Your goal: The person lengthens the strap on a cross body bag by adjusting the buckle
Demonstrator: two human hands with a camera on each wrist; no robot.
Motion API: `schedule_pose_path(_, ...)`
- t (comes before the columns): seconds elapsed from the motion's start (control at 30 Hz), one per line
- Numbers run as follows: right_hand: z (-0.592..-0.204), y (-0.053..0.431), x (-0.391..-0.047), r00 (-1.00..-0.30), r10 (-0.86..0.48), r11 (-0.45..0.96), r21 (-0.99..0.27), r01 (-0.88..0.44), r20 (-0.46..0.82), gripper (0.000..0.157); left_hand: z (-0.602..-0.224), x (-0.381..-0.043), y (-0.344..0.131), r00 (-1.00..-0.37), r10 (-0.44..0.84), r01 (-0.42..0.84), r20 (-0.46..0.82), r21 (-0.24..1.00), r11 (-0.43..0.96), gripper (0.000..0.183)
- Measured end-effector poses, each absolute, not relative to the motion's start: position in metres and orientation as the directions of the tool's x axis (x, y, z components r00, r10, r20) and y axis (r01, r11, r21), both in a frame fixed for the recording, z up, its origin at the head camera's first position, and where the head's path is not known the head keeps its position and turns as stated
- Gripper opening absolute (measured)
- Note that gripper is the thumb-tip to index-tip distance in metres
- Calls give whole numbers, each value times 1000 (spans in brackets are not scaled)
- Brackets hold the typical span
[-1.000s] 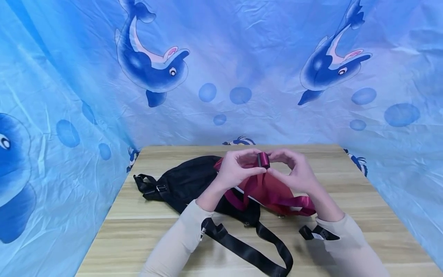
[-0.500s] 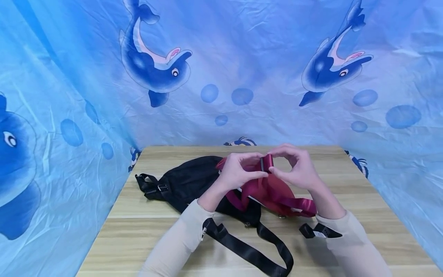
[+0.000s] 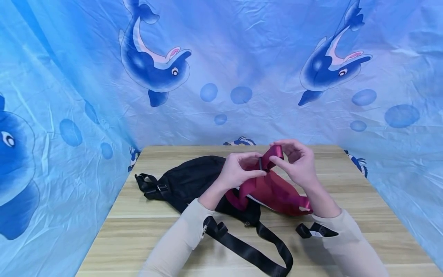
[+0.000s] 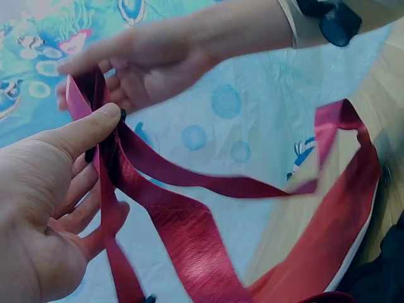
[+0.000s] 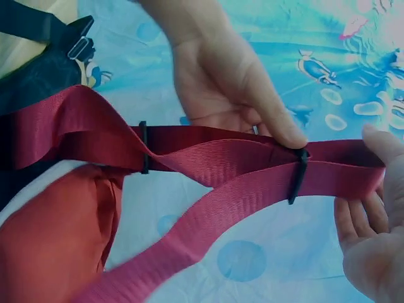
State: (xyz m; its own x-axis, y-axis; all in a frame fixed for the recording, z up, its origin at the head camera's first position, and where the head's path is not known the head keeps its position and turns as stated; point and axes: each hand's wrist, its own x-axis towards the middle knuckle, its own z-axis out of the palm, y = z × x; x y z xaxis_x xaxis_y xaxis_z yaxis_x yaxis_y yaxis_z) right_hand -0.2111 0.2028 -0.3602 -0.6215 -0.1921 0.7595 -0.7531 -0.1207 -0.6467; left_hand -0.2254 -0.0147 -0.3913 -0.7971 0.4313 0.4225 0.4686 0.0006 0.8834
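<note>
A red bag [image 3: 277, 194] lies on the table, its red webbing strap [image 5: 183, 243] raised above it. My left hand [image 3: 237, 171] pinches the strap at a black slider buckle [image 5: 298, 177], between thumb and fingers. Just right of the buckle, my right hand [image 3: 299, 163] holds the strap's folded loop [image 3: 273, 156] between thumb and fingers. The webbing runs double through the slider, and the loop stands out beyond it. A second black slider [image 5: 144, 147] sits further along the strap in the right wrist view.
Left of the red bag, partly under it, lies a black bag [image 3: 192, 179]. Its black strap [image 3: 249, 252] loops toward the table's front edge. A blue dolphin-print sheet [image 3: 221, 69] hangs behind and beside the wooden table [image 3: 138, 231].
My right hand has moved up and right, drawing the strap loop out longer from the slider. My left hand stays nearly in place at the buckle.
</note>
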Motion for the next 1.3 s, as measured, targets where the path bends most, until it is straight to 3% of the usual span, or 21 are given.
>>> schedule_pose_path(0.17,-361,202,-211,-698,-264,15,-721,-693,666,54,-393,-228,-16,-798,424,468,427,884,-10,43)
schedule_pose_path(0.23,-360,201,-211,-721,-267,63,-735,-675,639,51,-393,-229,-16,-793,432,471,429,882,-12,43)
schedule_pose_path(0.33,-358,201,-211,-720,-218,10,-736,-677,659,45,-392,-231,-17,-793,436,469,426,883,-11,42)
schedule_pose_path(0.43,-359,202,-212,-712,-193,-55,-732,-679,675,54,-392,-233,-19,-798,423,464,429,886,-24,40)
schedule_pose_path(0.6,-379,205,-212,-774,-263,200,-752,-628,576,71,-389,-233,-22,-812,388,457,436,888,-40,40)
schedule_pose_path(0.7,-392,205,-211,-805,-279,335,-733,-592,524,55,-387,-231,-23,-817,387,455,428,890,-25,39)
schedule_pose_path(0.83,-400,205,-210,-815,-273,360,-731,-580,512,27,-386,-229,-22,-820,386,448,423,893,-28,39)
schedule_pose_path(0.9,-401,208,-209,-812,-292,395,-710,-583,505,21,-385,-228,-21,-824,367,450,432,892,-41,39)
schedule_pose_path(1.1,-409,218,-205,-812,-357,535,-612,-583,462,26,-383,-223,-16,-813,353,473,463,879,-65,41)
schedule_pose_path(1.3,-405,210,-203,-788,-346,457,-642,-615,508,35,-383,-220,-13,-799,390,474,457,878,-57,39)
